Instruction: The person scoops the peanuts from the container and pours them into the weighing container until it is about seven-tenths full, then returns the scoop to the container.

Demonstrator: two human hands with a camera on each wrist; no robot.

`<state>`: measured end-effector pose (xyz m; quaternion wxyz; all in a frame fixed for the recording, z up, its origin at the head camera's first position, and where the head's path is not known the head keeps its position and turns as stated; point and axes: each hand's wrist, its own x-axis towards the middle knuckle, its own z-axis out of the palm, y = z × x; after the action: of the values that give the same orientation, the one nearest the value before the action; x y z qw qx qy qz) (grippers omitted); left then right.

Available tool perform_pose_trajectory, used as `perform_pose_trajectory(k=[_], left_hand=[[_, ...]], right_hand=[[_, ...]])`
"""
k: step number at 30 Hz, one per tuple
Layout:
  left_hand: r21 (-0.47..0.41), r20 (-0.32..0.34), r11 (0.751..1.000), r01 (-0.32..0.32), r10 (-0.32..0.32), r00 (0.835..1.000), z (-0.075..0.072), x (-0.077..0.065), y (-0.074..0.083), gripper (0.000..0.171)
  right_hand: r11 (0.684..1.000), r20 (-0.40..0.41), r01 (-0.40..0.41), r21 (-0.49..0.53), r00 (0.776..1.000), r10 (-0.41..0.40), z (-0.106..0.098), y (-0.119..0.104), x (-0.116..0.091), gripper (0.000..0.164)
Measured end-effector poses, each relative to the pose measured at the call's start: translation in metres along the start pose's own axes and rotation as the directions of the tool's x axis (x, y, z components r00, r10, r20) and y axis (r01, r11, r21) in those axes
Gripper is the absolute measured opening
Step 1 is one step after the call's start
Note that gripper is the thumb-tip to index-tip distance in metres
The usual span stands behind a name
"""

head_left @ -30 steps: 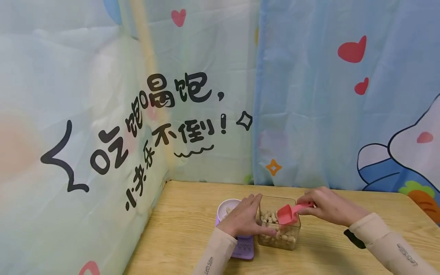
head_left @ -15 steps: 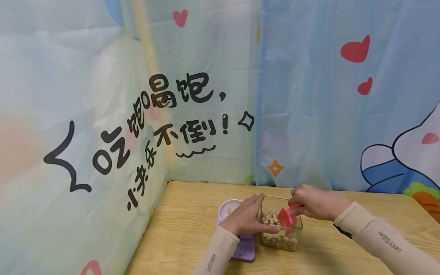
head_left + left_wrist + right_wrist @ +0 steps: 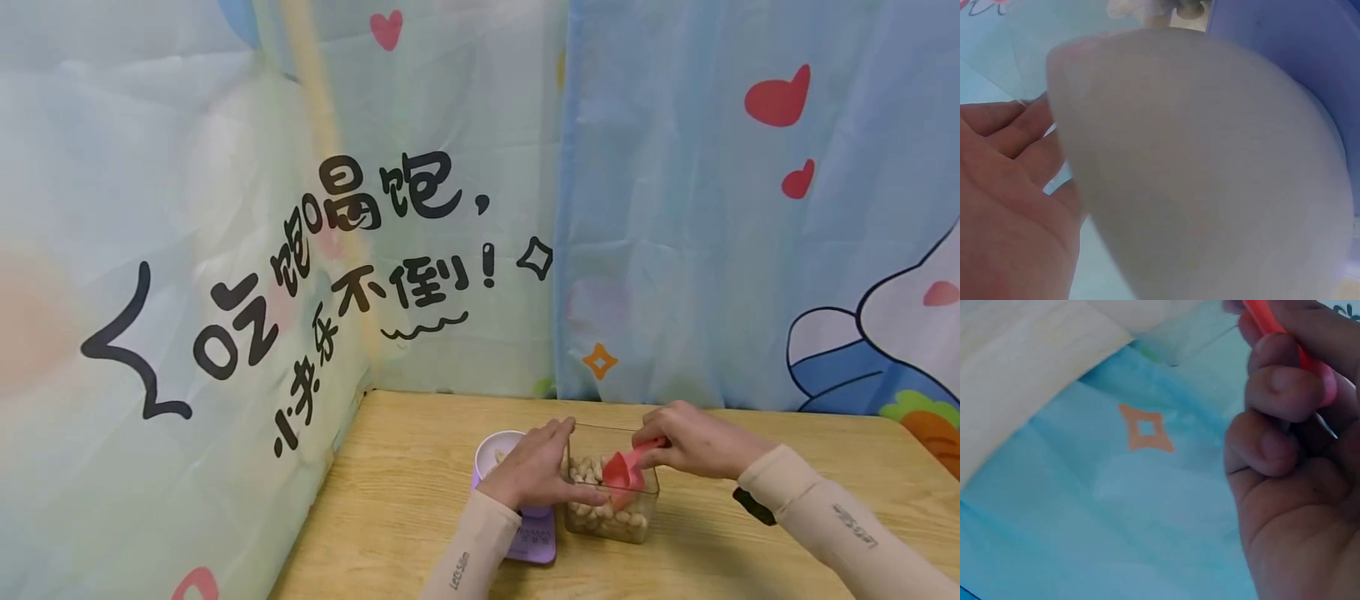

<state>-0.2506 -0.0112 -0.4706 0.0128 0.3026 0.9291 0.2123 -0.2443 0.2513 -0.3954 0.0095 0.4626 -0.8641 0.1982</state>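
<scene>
A clear square container (image 3: pixel 647 510) of peanuts in shells (image 3: pixel 587 469) stands on the table. My left hand (image 3: pixel 527 473) holds its left side, with fingers at the back left corner and thumb along the front wall. The right hand (image 3: pixel 693 440) pinches the handle of a red scoop (image 3: pixel 619 477), whose bowl is tilted down inside the container among the peanuts. Only the scoop handle (image 3: pixel 1310 362) shows in the right wrist view, held in curled fingers. Left of the container, a white bowl (image 3: pixel 487 454) sits on a purple kitchen scale (image 3: pixel 534 542), partly hidden by my left hand.
The wooden table (image 3: pixel 405 500) meets a printed cloth wall (image 3: pixel 450 367) on the left and at the back. A blurred pale rounded shape (image 3: pixel 1197 156) fills the middle of the left wrist view, beside a purple surface (image 3: pixel 1285 44).
My right hand has moved left and tipped the scoop from lying across the container's right rim to a steeper slant, bowl down in the peanuts. The left hand has stayed in place.
</scene>
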Motion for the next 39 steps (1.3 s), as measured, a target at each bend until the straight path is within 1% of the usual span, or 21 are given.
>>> perform_pose_trajectory(k=[2, 4, 6, 10, 13, 17, 20, 23, 26, 30, 34, 37, 39], left_hand=[[0.0, -0.01, 1.0, 0.002, -0.002, 1.0, 0.001, 0.0, -0.001, 0.115], [-0.004, -0.015, 1.0, 0.001, -0.001, 1.0, 0.001, 0.0, -0.002, 0.116], [-0.008, -0.019, 1.0, -0.005, 0.005, 1.0, 0.002, 0.0, -0.003, 0.115], [-0.007, -0.016, 1.0, -0.013, 0.013, 1.0, 0.002, -0.001, -0.005, 0.114], [0.003, -0.014, 1.0, -0.008, 0.008, 1.0, 0.001, -0.002, -0.006, 0.113], [0.017, -0.009, 1.0, -0.01, 0.01, 1.0, 0.001, -0.001, -0.005, 0.112], [0.021, -0.005, 1.0, -0.007, 0.007, 1.0, 0.002, 0.0, -0.004, 0.112], [0.017, -0.011, 1.0, 0.0, 0.0, 1.0, 0.001, 0.0, -0.003, 0.113], [0.007, -0.013, 1.0, 0.002, -0.002, 1.0, 0.0, -0.001, -0.003, 0.112], [0.011, -0.018, 1.0, -0.004, 0.005, 1.0, -0.001, 0.0, -0.003, 0.111], [0.015, -0.024, 1.0, -0.014, 0.015, 1.0, 0.0, 0.001, -0.004, 0.113], [0.006, -0.017, 1.0, -0.014, 0.014, 1.0, 0.0, 0.0, -0.004, 0.114], [0.001, -0.013, 1.0, -0.007, 0.007, 1.0, 0.0, 0.0, -0.003, 0.115]], right_hand=[[0.999, -0.013, -0.03, 0.04, 0.999, 0.031, 0.001, 0.004, -0.006, 0.005], [0.996, -0.034, -0.068, 0.064, 0.997, 0.07, 0.003, 0.007, -0.014, 0.01], [0.992, -0.074, -0.093, 0.082, 0.992, 0.099, 0.008, 0.009, -0.022, 0.012], [0.989, -0.178, -0.117, 0.09, 0.975, 0.131, 0.025, 0.011, -0.032, 0.01], [0.983, -0.226, -0.143, 0.118, 0.96, 0.166, 0.038, 0.009, -0.033, 0.012], [0.971, -0.257, -0.181, 0.158, 0.942, 0.217, 0.053, 0.005, -0.029, 0.017], [0.958, -0.27, -0.217, 0.19, 0.926, 0.263, 0.058, 0.003, -0.028, 0.02], [0.938, -0.276, -0.259, 0.228, 0.907, 0.318, 0.06, 0.003, -0.03, 0.019], [0.92, -0.287, -0.285, 0.27, 0.888, 0.359, 0.062, 0.003, -0.033, 0.018], [0.901, -0.311, -0.298, 0.316, 0.864, 0.395, 0.064, 0.002, -0.037, 0.018], [0.873, -0.318, -0.328, 0.36, 0.837, 0.445, 0.065, 0.0, -0.042, 0.022], [0.852, -0.32, -0.355, 0.385, 0.814, 0.484, 0.066, -0.002, -0.047, 0.024], [0.845, -0.331, -0.361, 0.395, 0.802, 0.498, 0.068, -0.003, -0.05, 0.024]])
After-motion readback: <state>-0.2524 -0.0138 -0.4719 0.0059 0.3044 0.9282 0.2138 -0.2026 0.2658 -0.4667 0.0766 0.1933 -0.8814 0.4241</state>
